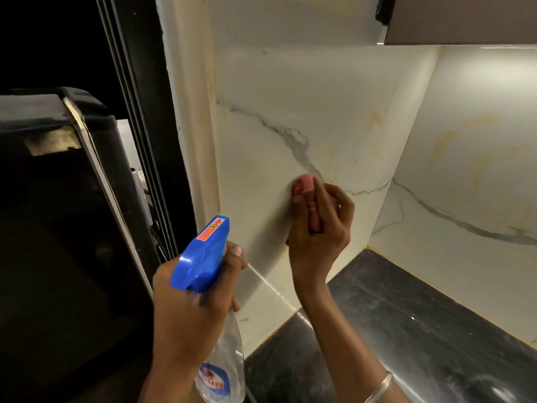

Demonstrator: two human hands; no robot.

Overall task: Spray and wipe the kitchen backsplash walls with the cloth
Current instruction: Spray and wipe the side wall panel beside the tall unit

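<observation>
My right hand grips a bunched pink cloth and presses it against the left backsplash wall, white marble with a grey vein and yellowish stains. My left hand holds a clear spray bottle by its neck. Its blue trigger head points up toward the same wall, with a finger over the front. The back wall of the corner shows more yellow marks.
A dark stone countertop fills the lower right corner. A black appliance and a dark frame stand to the left. A brown upper cabinet hangs at the top right.
</observation>
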